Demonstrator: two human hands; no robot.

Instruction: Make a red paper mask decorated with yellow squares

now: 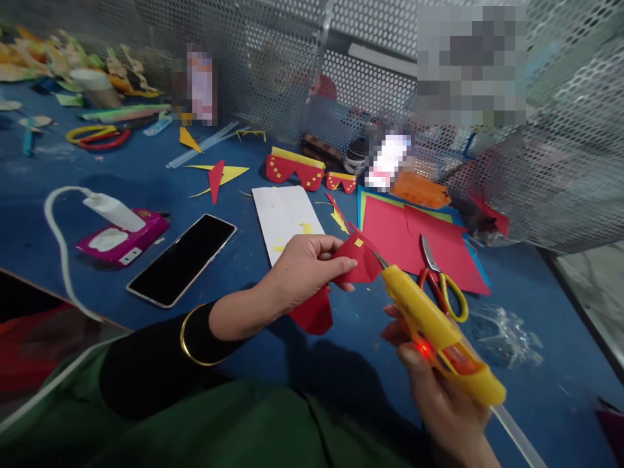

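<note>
My left hand pinches a red paper cutout between thumb and fingers. One small yellow square sits on the cutout's face, and a red part of it shows below my hand. In my right hand is a yellow hot glue gun with a red light glowing; a clear glue stick sticks out of its back. The nozzle tip is at the cutout's right edge; whether it touches cannot be made out. Beneath my left hand lies a white sheet with yellow paper bits.
Red-handled and yellow-handled scissors lie on red paper sheets at right. Crumpled clear plastic is near them. Red paper glasses stand behind. A black-screened phone and a purple power socket lie left. Perforated metal panels border the back.
</note>
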